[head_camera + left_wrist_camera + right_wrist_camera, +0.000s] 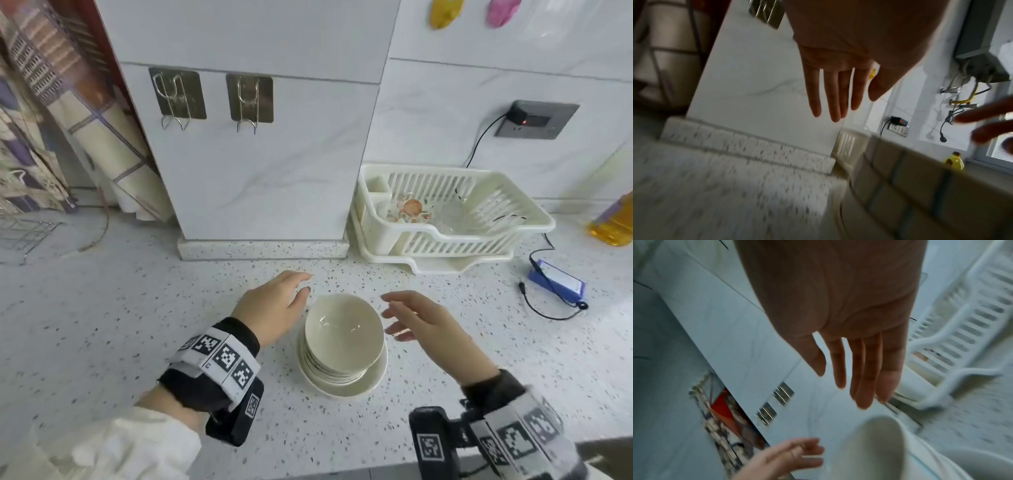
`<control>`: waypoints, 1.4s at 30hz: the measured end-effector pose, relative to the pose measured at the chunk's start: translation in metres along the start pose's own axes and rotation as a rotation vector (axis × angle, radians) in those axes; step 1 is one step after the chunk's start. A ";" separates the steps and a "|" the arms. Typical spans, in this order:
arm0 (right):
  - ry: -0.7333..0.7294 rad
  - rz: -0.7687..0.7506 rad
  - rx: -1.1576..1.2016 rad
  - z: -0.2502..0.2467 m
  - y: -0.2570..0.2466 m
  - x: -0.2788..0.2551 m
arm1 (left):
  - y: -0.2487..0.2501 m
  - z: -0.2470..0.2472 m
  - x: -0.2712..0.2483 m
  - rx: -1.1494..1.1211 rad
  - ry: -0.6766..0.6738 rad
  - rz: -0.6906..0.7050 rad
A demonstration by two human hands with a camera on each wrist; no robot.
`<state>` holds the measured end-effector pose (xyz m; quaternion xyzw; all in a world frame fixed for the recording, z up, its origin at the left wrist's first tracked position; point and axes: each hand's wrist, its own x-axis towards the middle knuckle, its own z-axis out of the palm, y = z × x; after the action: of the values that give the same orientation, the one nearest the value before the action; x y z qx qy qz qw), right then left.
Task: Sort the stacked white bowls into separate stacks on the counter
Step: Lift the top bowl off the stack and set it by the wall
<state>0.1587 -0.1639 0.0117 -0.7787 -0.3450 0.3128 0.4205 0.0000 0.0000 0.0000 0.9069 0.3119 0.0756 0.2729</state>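
A stack of white bowls stands on the speckled counter, several smaller bowls nested in a wider one at the bottom. In the right wrist view the stack fills the lower right, blurred. My left hand hovers just left of the stack with straight fingers, holding nothing. My right hand hovers just right of it, fingers extended and empty. Neither hand visibly touches the bowls.
A cream dish rack on a tray sits behind right, holding glassware. A blue device with a black cable lies at the right, a yellow bottle beyond it. A tiled pillar rises behind the stack.
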 end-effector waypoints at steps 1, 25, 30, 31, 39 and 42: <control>0.005 0.029 -0.018 0.006 0.007 0.003 | -0.001 0.006 -0.001 -0.027 -0.022 -0.042; 0.117 -0.009 -0.221 0.047 0.025 0.001 | -0.024 0.062 -0.022 -0.563 0.048 -0.134; 0.115 0.007 -0.091 0.078 -0.018 0.006 | -0.047 0.018 -0.015 -0.568 0.178 -0.035; 0.104 0.012 -0.072 0.088 -0.026 0.010 | -0.057 0.007 -0.014 -0.563 0.191 -0.038; -0.044 0.127 0.016 0.200 -0.056 0.071 | -0.173 -0.052 -0.006 -0.444 -0.076 -0.240; -0.100 0.179 -0.004 0.238 -0.051 0.100 | -0.210 -0.055 0.004 -0.389 -0.190 -0.337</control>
<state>0.0163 0.0413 -0.0711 -0.7906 -0.2953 0.3869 0.3715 -0.1243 0.1651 -0.0680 0.7758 0.4111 0.0019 0.4786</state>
